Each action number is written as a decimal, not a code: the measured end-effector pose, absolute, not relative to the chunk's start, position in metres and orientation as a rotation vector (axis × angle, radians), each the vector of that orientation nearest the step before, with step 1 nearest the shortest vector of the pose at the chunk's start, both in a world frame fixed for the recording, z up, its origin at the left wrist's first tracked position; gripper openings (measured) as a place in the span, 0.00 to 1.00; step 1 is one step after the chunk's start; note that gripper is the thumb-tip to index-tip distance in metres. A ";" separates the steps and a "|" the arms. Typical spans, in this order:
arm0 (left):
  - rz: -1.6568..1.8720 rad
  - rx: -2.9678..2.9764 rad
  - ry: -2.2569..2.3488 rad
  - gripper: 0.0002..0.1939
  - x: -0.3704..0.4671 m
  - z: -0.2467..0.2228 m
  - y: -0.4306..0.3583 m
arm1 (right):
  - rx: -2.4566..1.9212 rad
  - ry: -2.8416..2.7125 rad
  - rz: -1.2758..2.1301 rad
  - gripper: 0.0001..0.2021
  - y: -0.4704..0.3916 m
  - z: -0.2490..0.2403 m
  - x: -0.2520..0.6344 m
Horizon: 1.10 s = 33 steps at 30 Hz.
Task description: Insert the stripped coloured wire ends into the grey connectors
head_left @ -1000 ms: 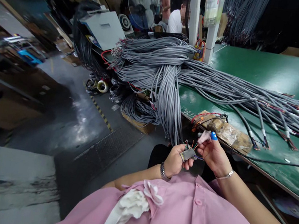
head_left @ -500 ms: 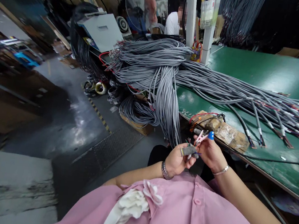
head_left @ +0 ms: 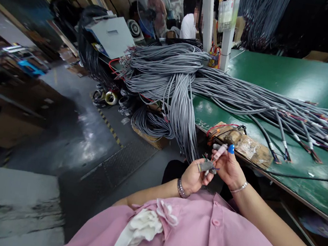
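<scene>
My left hand (head_left: 192, 178) is closed on the end of a cable, its thumb wrapped in a grey finger cover (head_left: 206, 166). Thin coloured wires (head_left: 214, 160), red, green and purple among them, fan out past that thumb. Close beside it, my right hand (head_left: 232, 170) wears a blue finger cot (head_left: 231, 149) on one digit and grips a small pink hand tool (head_left: 220, 151). The tool is smeared by motion, and its exact kind does not show. Its lower end is near the wires; whether it touches them I cannot tell.
A big bundle of grey cables (head_left: 171, 63) drapes over the edge of the green table (head_left: 294, 75). Stripped cable ends (head_left: 309, 144) lie at the right. A taped cardboard piece (head_left: 251, 147) rests at the table's edge. Two people are in the background, near a fan (head_left: 147, 10).
The pink tool's two arms, spread apart before, now appear together and blurred. My right hand has shifted slightly left; my left hand has barely moved. A person in the background has turned.
</scene>
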<state>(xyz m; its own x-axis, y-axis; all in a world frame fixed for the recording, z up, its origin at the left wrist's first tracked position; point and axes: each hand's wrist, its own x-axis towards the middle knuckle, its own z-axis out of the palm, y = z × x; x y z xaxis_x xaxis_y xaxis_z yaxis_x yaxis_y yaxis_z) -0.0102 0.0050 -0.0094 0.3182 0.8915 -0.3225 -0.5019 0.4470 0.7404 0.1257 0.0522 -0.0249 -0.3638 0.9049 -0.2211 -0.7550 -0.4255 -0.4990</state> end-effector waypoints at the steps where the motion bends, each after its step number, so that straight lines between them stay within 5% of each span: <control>1: 0.983 0.597 0.813 0.13 -0.011 -0.009 0.004 | -0.555 -0.385 1.957 0.21 0.052 -0.025 0.127; 10: 0.927 0.830 0.944 0.17 -0.023 -0.013 -0.009 | -0.655 -0.733 2.101 0.17 0.028 -0.024 0.148; 14: 0.880 0.931 0.976 0.19 -0.024 -0.014 -0.011 | -0.782 -0.998 1.989 0.09 0.019 -0.015 0.148; 21: 0.554 1.091 0.890 0.21 -0.027 -0.009 -0.005 | -0.895 -1.313 1.839 0.10 0.021 -0.007 0.148; 29: 0.923 0.833 1.067 0.21 -0.022 -0.015 -0.003 | -0.922 -1.053 1.767 0.15 0.012 -0.021 0.154; 33: 0.933 0.825 1.049 0.22 -0.018 -0.014 -0.005 | -0.980 -1.087 1.579 0.09 0.001 -0.016 0.139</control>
<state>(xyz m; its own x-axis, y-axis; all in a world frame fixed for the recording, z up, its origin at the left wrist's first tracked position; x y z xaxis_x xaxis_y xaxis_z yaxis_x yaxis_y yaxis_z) -0.0176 -0.0048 -0.0142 0.2138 0.9171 -0.3363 -0.2269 0.3815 0.8961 0.1395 0.0010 -0.0165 -0.2285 0.9688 -0.0956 -0.2565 -0.1546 -0.9541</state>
